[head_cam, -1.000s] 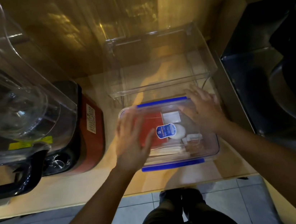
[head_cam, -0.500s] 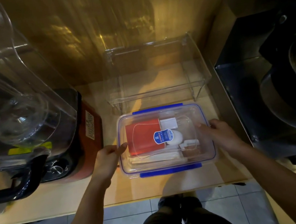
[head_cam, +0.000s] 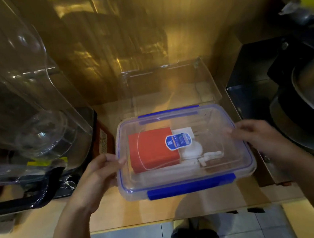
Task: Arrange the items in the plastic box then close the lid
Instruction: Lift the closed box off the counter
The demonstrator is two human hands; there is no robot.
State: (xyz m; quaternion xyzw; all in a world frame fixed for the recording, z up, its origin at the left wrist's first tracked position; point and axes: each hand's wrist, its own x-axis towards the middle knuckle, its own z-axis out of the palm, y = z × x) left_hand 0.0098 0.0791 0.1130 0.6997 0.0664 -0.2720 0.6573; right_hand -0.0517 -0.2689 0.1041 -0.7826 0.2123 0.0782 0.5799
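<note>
A clear plastic box with blue clips sits on the wooden counter, its transparent lid resting on top with a blue sticker in the middle. Through the lid I see a red box on the left and several white items beside it. My left hand grips the box's left edge, thumb on the lid rim. My right hand holds the right edge, fingers over the lid. The front blue clip and the back clip are both visible.
A blender with a clear jug and a red-sided appliance stand close on the left. A clear acrylic stand sits right behind the box. Dark pans and a stove crowd the right. The counter's front edge runs below the box.
My hands moved from the top of the lid to the box's left and right edges. The box now sits nearer the counter's front edge.
</note>
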